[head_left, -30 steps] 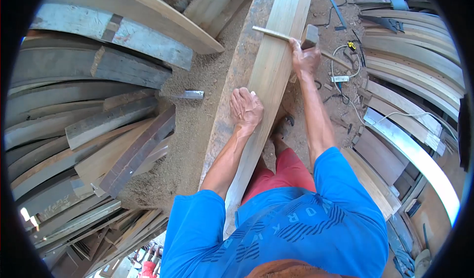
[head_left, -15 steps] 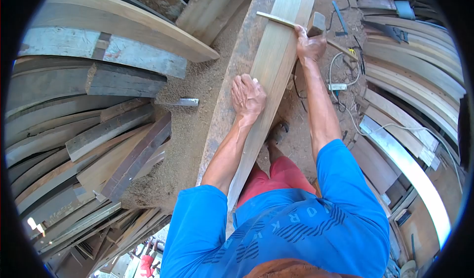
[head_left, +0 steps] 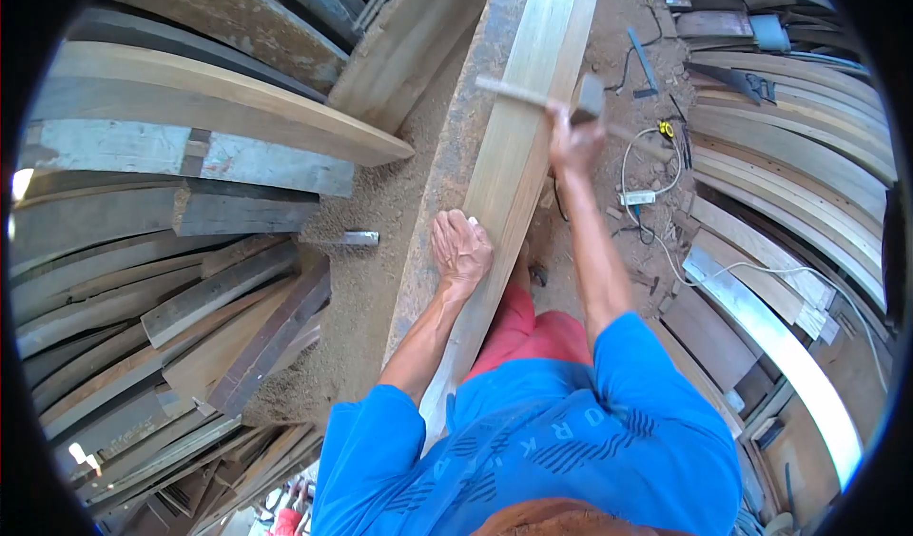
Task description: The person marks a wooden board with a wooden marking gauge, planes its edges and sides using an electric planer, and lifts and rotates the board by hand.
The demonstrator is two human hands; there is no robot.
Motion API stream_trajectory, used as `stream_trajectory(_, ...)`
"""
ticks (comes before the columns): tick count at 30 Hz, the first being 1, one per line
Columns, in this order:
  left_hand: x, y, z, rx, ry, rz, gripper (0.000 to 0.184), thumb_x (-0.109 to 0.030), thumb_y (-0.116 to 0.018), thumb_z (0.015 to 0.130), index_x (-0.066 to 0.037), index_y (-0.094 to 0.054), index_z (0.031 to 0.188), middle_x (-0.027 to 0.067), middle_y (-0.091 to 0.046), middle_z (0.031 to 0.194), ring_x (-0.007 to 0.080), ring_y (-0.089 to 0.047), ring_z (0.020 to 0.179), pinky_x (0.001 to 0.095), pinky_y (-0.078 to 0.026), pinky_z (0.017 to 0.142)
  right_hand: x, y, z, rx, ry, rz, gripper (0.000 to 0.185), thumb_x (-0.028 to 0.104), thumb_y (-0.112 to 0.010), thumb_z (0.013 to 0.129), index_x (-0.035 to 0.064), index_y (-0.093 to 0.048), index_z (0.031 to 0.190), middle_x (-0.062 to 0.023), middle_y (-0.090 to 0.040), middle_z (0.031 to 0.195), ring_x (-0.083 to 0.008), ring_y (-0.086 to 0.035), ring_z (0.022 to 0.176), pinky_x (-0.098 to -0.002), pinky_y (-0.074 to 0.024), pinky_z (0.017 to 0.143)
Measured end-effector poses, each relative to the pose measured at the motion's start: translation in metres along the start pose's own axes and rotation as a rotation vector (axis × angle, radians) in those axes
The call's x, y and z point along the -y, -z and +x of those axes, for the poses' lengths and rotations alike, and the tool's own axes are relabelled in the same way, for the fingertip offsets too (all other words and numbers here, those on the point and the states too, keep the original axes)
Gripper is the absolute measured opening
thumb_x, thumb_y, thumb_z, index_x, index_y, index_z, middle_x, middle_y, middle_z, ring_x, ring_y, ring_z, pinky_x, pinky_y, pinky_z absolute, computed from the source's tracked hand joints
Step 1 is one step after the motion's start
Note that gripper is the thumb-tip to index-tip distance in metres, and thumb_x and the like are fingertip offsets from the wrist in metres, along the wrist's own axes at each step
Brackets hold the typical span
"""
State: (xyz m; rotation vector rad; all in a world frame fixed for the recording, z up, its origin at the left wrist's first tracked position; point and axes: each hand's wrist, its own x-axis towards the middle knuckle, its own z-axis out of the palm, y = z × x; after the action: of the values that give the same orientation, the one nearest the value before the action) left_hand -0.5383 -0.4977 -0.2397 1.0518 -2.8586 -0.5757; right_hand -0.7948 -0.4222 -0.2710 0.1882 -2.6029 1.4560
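Fingers of the right hand wrap a wooden gauge, upper centre; those of the left hand curl on the board mid-frame, hold unclear.

Bright blue short-sleeved shirt with dark diagonal stripes and pale lettering, red shorts.

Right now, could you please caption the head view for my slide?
Left hand on the board, right hand gripping a wooden tool.
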Motion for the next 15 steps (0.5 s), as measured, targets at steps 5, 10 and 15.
stream_trajectory(5, -0.004, 0.009, 0.009, 0.044, 0.013, -0.057, 0.021, -0.015, -0.059, 0.089, -0.001, -0.044, 0.093, 0.0242, -0.049, 0.093, 0.0439, -0.052, 0.090, 0.0548, -0.042, 0.081, 0.012, -0.027, 0.109, -0.009, -0.103, -0.041, 0.061, 0.026, -0.090, 0.075, 0.0046, -0.062, 0.125, -0.0218, -0.072, 0.101, -0.0442, -0.070, 0.096, -0.0524, -0.0545, 0.082)
stream_trajectory(10, -0.009, 0.003, 0.030, 0.056, -0.092, -0.072, 0.056, -0.025, -0.064, 0.091, 0.006, -0.042, 0.133, 0.0274, -0.050, 0.118, 0.0437, -0.048, 0.109, 0.0562, -0.039, 0.094, 0.001, -0.028, 0.121, -0.019, -0.104, -0.118, 0.059, 0.031, -0.091, 0.073, 0.0054, -0.063, 0.119, -0.0219, -0.072, 0.105, -0.0438, -0.069, 0.099, -0.0520, -0.0543, 0.083)
stream_trajectory(15, -0.084, -0.001, 0.110, 0.077, -0.200, 0.008, 0.106, -0.043, -0.077, 0.082, -0.005, -0.019, 0.162, 0.0371, -0.032, 0.146, 0.0508, -0.038, 0.126, 0.0615, -0.030, 0.107, 0.023, -0.019, 0.123, 0.059, -0.234, -0.170, 0.055, 0.029, -0.090, 0.074, 0.0082, -0.063, 0.118, -0.0208, -0.069, 0.109, -0.0431, -0.067, 0.103, -0.0514, -0.0530, 0.086)
